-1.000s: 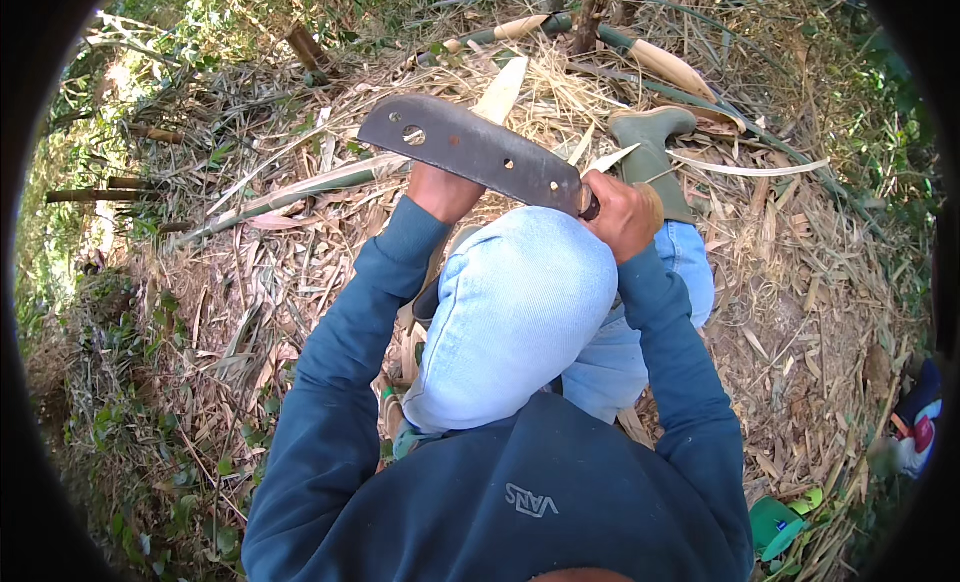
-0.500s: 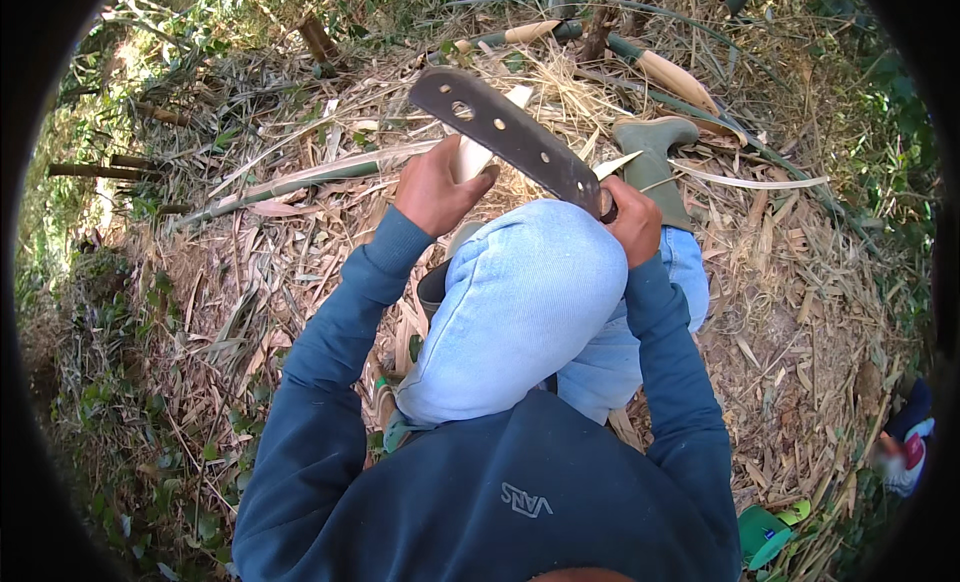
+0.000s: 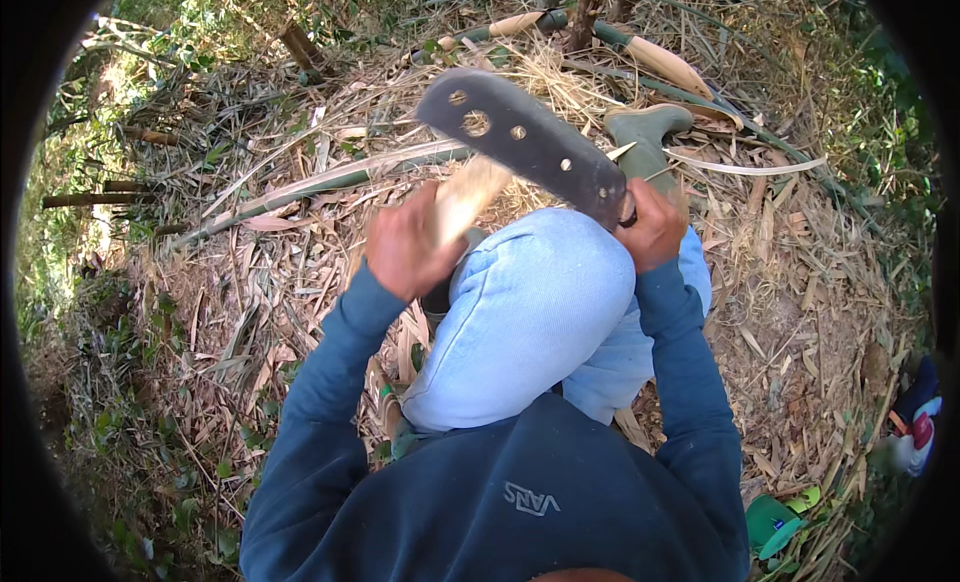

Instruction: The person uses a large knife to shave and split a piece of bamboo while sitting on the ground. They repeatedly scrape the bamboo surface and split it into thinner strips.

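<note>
My right hand [image 3: 655,225] is closed round the handle of a broad dark machete [image 3: 541,148] with a row of holes along its blade. The blade lies slantwise above my raised knee, its wide end up and to the left. My left hand [image 3: 408,246], a little blurred, grips a pale split piece of bamboo [image 3: 470,195]. That piece slants up to the right, and its far end passes behind the blade. Whether the edge touches it, I cannot tell. A thin pale pointed tip [image 3: 621,151] shows just above my right hand.
My knee [image 3: 545,272] in light jeans is under the blade. A long green bamboo pole [image 3: 330,180] lies at the left. Cut bamboo [image 3: 672,70] lies at the far side, near my green boot [image 3: 645,132]. A green cap-like thing [image 3: 770,525] sits at the lower right. Dry leaves cover the ground.
My left hand has pulled back to the left and nearer to me, with the bamboo piece, more of which now shows. The machete and my right hand have shifted slightly right and nearer.
</note>
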A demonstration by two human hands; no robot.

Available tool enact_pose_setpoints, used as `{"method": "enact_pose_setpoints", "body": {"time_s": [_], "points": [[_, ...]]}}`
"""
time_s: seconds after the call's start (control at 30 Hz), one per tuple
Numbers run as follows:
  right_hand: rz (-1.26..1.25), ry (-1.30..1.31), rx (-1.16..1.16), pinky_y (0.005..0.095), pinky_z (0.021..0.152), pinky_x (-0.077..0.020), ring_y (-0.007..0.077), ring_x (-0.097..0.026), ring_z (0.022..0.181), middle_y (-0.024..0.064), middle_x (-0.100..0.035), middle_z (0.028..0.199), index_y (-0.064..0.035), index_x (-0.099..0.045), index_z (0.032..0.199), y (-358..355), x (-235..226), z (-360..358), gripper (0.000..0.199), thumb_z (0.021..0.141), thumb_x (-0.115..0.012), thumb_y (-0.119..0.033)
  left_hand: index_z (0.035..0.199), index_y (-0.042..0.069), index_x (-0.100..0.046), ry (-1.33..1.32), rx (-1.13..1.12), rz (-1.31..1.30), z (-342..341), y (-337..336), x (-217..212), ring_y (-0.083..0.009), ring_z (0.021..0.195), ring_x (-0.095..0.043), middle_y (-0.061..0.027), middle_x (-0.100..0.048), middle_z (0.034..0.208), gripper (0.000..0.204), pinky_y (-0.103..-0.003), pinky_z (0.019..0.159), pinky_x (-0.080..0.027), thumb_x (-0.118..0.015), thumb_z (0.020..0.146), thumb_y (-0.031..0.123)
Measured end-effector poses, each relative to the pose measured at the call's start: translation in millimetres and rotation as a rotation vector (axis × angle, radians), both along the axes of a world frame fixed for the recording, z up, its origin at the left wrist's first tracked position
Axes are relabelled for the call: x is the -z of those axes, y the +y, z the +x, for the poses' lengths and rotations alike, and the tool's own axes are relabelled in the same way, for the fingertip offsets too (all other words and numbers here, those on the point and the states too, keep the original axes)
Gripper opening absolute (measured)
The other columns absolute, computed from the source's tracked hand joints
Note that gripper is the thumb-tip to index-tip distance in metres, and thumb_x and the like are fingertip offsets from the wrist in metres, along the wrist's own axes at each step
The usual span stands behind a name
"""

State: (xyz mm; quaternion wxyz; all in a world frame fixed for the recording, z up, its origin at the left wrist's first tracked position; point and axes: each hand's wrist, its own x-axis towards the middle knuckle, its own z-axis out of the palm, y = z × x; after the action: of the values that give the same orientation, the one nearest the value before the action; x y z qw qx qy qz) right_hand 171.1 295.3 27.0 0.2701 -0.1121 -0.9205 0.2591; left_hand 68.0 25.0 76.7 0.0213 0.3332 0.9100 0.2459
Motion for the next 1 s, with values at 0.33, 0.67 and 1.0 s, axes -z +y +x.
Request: {"method": "enact_pose_setpoints", "body": {"time_s": [0.33,0.67,1.0], "points": [[-0.421,-0.104,0.079,0.0301,0.049,-0.0401,0.0107,-0.048,0.051,0.0117,-0.053,0.057,-0.001,-0.065,0.086,-19,21,30,0.031,0.074,-0.078,-0.027,0.109,-0.004,-0.061,-0.436,-0.137,0.474,-35,22,28,-0.0184,0.069,-0.062,-0.0108,-0.065,0.082,0.058,-0.033,0.063,-0.051,-0.074,0.082,0.046],[-0.685,-0.091,0.16,0.0255,0.052,-0.0403,0.0055,-0.048,0.058,0.0022,-0.057,0.059,0.0026,-0.063,0.081,-4,19,42,0.022,0.079,-0.075,-0.016,0.111,-0.001,-0.057,-0.826,-0.089,0.552,-30,65,13,-0.0093,0.06,-0.059,-0.0035,-0.061,0.074,0.048,-0.025,0.051,-0.05,-0.081,0.08,0.027],[-0.879,0.017,0.148,0.0228,0.054,-0.0367,0.0038,-0.046,0.061,-0.003,-0.053,0.063,0.0023,-0.061,0.081,-21,15,48,0.015,0.084,-0.069,-0.009,0.116,-0.004,-0.056,-0.633,0.042,0.593,-31,63,15,-0.0084,0.064,-0.058,-0.0048,-0.064,0.081,0.052,-0.024,0.058,-0.049,-0.077,0.083,0.03]]}}
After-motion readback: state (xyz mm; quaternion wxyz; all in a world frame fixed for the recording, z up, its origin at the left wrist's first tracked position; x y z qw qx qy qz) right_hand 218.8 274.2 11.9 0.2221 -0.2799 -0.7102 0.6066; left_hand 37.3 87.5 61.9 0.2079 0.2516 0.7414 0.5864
